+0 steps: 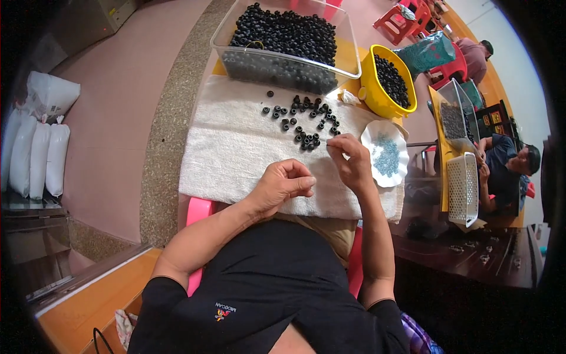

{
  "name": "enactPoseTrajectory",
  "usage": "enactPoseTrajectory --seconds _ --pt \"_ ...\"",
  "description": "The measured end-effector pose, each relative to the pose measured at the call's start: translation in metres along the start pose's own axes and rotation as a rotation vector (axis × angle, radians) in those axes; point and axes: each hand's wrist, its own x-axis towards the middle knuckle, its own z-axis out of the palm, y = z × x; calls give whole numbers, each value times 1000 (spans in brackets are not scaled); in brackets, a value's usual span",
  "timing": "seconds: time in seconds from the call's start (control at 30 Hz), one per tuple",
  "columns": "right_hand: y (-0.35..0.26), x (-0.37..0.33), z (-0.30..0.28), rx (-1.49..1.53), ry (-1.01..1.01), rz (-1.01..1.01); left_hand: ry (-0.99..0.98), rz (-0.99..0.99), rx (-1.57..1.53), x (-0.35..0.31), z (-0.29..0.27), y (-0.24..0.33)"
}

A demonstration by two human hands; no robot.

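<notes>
My left hand [287, 184] is over the near part of a white towel [221, 147], fingers curled and thumb pressed against them. Whatever it may pinch is too small to make out. To its right, my right hand [352, 163] has thumb and forefinger brought together, with a tiny dark speck at the tips that I cannot identify. Just beyond both hands, several loose black round pieces with holes, like beads [308, 141], are scattered on the towel. Beside my right hand stands a white fluted dish [398, 134] holding small pale-blue bits [385, 156].
A clear plastic bin [277, 74] of black beads stands at the towel's far edge, beside a yellow tub [368, 76] of more. Crumpled white tissue [349, 97] lies between them. At right, another person [501, 159] sits near a white basket [463, 192]. White sacks [38, 153] stand at left.
</notes>
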Motion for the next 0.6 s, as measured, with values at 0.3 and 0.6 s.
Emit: enactPoseTrajectory --seconds 0.3,0.6 --pt "-21 -26 0 711 -89 418 17 14 4 2 -2 -2" --pt "-28 -35 5 782 -200 450 0 41 82 2 -1 -4"
